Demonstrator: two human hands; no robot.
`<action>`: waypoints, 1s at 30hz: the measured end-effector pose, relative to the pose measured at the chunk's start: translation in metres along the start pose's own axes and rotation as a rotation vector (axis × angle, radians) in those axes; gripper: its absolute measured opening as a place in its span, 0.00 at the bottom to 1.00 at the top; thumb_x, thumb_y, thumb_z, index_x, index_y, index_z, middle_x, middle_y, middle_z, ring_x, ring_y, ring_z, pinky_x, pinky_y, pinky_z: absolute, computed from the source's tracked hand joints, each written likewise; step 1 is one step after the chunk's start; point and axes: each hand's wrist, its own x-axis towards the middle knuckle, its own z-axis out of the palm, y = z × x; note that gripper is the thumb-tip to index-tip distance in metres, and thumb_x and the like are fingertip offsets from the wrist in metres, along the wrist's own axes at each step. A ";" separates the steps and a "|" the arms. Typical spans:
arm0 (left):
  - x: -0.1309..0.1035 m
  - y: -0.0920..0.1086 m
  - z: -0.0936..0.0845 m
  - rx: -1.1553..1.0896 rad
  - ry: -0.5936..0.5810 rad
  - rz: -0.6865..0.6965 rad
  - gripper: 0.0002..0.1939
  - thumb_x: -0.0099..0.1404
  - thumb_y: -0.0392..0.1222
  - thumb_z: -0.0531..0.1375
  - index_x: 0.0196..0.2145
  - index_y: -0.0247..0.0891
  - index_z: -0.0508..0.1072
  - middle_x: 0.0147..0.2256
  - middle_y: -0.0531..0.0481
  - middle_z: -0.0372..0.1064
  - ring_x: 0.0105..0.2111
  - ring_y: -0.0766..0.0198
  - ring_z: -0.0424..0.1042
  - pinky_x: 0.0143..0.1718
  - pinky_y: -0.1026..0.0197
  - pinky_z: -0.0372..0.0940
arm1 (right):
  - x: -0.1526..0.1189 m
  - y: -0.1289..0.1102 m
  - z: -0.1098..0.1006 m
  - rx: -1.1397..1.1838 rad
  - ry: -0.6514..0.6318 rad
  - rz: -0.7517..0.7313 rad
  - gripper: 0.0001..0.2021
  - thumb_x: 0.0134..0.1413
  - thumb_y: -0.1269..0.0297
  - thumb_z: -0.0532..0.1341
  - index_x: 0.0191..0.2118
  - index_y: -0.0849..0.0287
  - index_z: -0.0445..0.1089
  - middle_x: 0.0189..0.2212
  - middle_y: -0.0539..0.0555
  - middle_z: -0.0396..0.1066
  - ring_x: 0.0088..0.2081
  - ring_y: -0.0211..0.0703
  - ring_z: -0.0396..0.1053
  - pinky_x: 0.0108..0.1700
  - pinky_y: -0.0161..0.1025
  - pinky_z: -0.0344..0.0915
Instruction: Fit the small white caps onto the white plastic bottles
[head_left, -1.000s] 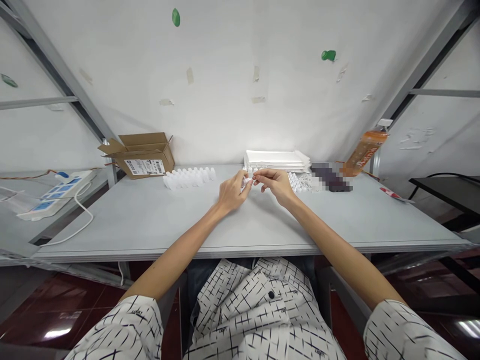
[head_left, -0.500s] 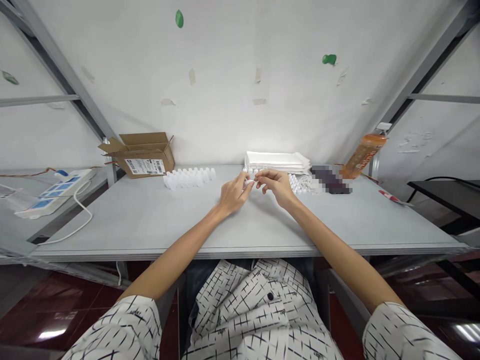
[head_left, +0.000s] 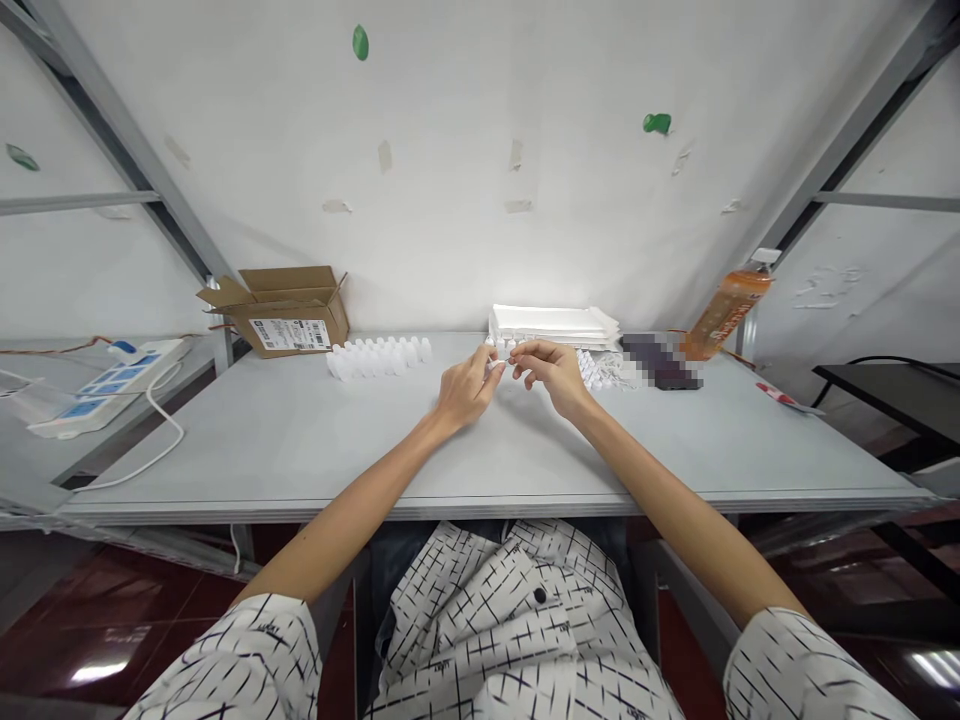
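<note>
Over the back middle of the grey table (head_left: 420, 450), my left hand (head_left: 466, 388) pinches a small white piece (head_left: 495, 362) between thumb and fingers. Close by on its right, my right hand (head_left: 553, 374) has thumb and forefinger pressed together at the piece's right end; what they hold is too small to make out. Rows of small white bottles (head_left: 379, 357) stand to the left of my hands. Small white parts (head_left: 592, 368) lie just right of my right hand, and a few more show behind my fingers.
A stack of white sheets or trays (head_left: 553, 324) lies against the wall. An open cardboard box (head_left: 281, 312) is at the back left, a power strip (head_left: 112, 388) at far left. At right are a dark blurred object (head_left: 664, 362) and an orange drink bottle (head_left: 727, 308).
</note>
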 end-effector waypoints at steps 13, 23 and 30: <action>0.000 -0.001 -0.001 0.000 -0.033 0.011 0.13 0.73 0.50 0.45 0.43 0.41 0.64 0.29 0.53 0.70 0.26 0.62 0.68 0.31 0.62 0.56 | 0.000 0.002 -0.001 -0.022 -0.020 -0.010 0.08 0.40 0.62 0.67 0.29 0.59 0.75 0.27 0.52 0.74 0.26 0.38 0.70 0.22 0.32 0.61; 0.000 -0.002 -0.002 0.011 -0.046 0.011 0.13 0.73 0.50 0.46 0.43 0.41 0.64 0.27 0.53 0.69 0.25 0.61 0.68 0.30 0.61 0.55 | 0.001 0.004 -0.001 -0.061 -0.052 -0.056 0.09 0.41 0.61 0.68 0.30 0.60 0.77 0.28 0.53 0.75 0.25 0.38 0.70 0.22 0.33 0.61; -0.001 -0.004 -0.002 0.016 -0.051 0.020 0.13 0.72 0.50 0.46 0.43 0.41 0.64 0.28 0.53 0.69 0.26 0.60 0.69 0.31 0.61 0.55 | 0.002 0.007 -0.003 -0.077 -0.057 -0.061 0.08 0.40 0.63 0.69 0.29 0.60 0.78 0.25 0.53 0.75 0.26 0.40 0.71 0.21 0.34 0.61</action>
